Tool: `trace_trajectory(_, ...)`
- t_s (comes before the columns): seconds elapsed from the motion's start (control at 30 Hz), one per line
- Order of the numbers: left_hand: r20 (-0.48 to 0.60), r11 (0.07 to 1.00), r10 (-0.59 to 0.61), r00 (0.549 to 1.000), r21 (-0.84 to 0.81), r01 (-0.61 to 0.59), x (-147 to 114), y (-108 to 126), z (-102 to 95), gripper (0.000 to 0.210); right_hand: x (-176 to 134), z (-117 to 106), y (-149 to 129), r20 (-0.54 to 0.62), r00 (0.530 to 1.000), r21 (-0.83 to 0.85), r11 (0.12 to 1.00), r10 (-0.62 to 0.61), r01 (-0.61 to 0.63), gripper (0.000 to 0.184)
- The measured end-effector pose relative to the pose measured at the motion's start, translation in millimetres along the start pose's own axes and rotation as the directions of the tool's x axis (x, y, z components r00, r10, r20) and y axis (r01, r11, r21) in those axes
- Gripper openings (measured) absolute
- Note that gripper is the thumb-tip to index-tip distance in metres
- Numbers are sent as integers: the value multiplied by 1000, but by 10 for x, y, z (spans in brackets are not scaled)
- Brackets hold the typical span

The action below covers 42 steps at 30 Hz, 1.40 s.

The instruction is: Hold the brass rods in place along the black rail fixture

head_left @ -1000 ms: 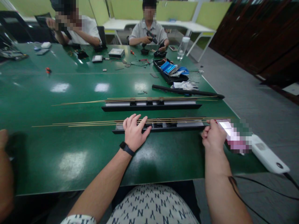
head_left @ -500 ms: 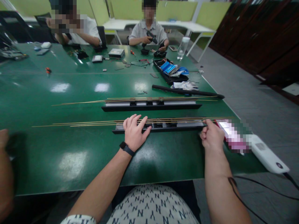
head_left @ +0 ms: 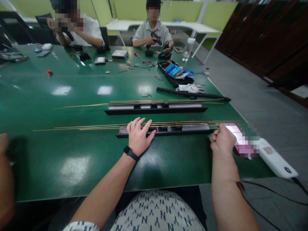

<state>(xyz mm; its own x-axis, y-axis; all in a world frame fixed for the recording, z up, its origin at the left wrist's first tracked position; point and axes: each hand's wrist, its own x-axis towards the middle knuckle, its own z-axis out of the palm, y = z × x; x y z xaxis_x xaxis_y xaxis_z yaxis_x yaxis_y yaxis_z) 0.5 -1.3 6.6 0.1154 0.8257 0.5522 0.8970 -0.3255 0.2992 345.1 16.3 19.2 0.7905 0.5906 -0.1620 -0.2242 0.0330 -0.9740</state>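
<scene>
My left hand (head_left: pixel 139 136) lies with fingers spread over several thin brass-coloured rods (head_left: pixel 183 123) and the near black channel (head_left: pixel 183 133). Small black blocks (head_left: pixel 177 127) sit inside that channel. Past its right end, my right hand (head_left: pixel 223 138) is closed in a pinch on the end of a brass-coloured rod (head_left: pixel 101 129), the one nearest me; the fingertips partly hide that end. A second black channel (head_left: pixel 156 111) lies parallel farther back, with more brass-coloured rods (head_left: pixel 84 105) across it.
A phone-like device (head_left: pixel 234 130) and a white handheld unit (head_left: pixel 276 158) with a cable lie at right. Behind are a long black tube (head_left: pixel 192 93), gloves (head_left: pixel 190 88) and a black tray (head_left: pixel 166 75). Two people sit opposite; another person's arm (head_left: pixel 6 183) shows at left.
My right hand has moved a little to the right, and the nearest rod has slid right with it. My left hand has stayed in place.
</scene>
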Motion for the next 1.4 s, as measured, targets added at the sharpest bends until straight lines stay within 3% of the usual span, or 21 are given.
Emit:
trace_trajectory(0.5, 2, 1000, 4, 1000, 10, -4, -3, 1, -2, 42, 123, -42, 8, -44, 999, 26, 1000, -14, 15, 12)
trace_trajectory(0.7, 8, 1000, 0, 1000, -5, 0, -1, 1, 2, 42, 15, -5, 20, 14, 1000, 0, 1000, 19, -19, 20)
trace_trajectory(0.93, -17, 1000, 13, 1000, -3, -13, -7, -6, 13, 42, -13, -14, 60, 80, 997, -18, 1000, -6, 7, 14)
trace_trajectory(1.4, -18, 1000, 20, 1000, 24, -19, -6, -4, 11, 41, 70, -33, 41, 19, 1000, 4, 1000, -11, 10, 22)
